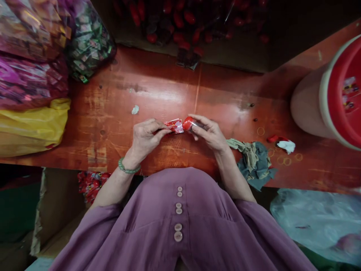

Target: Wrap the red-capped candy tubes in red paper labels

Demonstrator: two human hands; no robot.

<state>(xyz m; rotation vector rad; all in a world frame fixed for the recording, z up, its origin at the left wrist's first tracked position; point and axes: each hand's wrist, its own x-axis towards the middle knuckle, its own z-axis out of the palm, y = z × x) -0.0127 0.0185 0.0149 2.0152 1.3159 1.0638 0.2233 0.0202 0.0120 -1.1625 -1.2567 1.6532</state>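
Observation:
My left hand (149,135), with a green bead bracelet (128,165) at the wrist, pinches a small red printed plastic packet (175,126). In my right hand (208,131) is a small clear container with a rounded red cap (188,123), held between thumb and fingers with the cap facing left. The packet's right end is right beside the red cap; I cannot tell whether they touch. Both hands are above the reddish tabletop (158,82). My fingers cover part of the container's clear body.
A box (231,60) of red-capped pieces stands at the back. Filled bags (31,82) and a yellow bag (34,128) lie at left. A white bucket (310,101) with a red rim is at right, near rags (256,162), rubber bands (287,162) and crumpled white scrap (286,146).

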